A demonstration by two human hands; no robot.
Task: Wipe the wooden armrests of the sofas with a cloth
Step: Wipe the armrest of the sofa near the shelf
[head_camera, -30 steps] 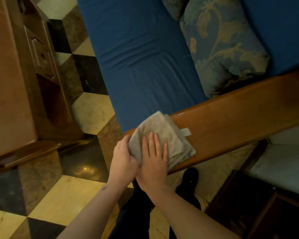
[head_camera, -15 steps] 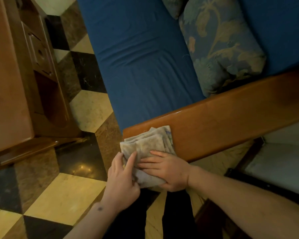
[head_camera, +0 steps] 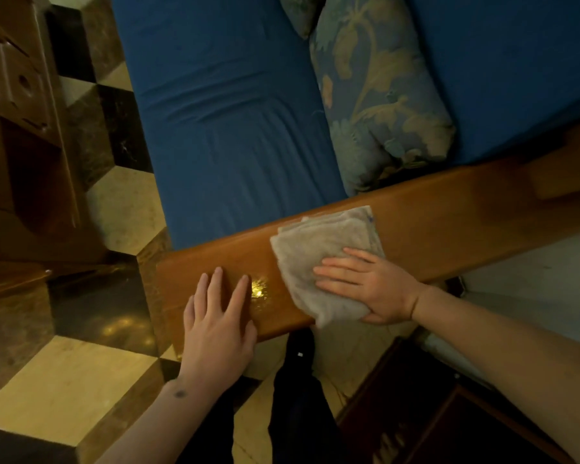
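Folded grey cloth (head_camera: 318, 252) lying on the wooden armrest (head_camera: 449, 216) beside the blue seat cushion (head_camera: 221, 122), right hand (head_camera: 372, 286) pressing flat on it with fingers straight, left hand (head_camera: 218, 316) resting open-palmed on bare wood near the armrest's end, holding nothing, floral pillow (head_camera: 375, 95) above.

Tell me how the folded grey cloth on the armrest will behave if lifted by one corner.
Probably floppy: the folded grey cloth shows loose layered edges and droops past the near edge of the glossy wooden armrest, so it would likely unfold. It should slide easily on that polished wood under the flat right hand.
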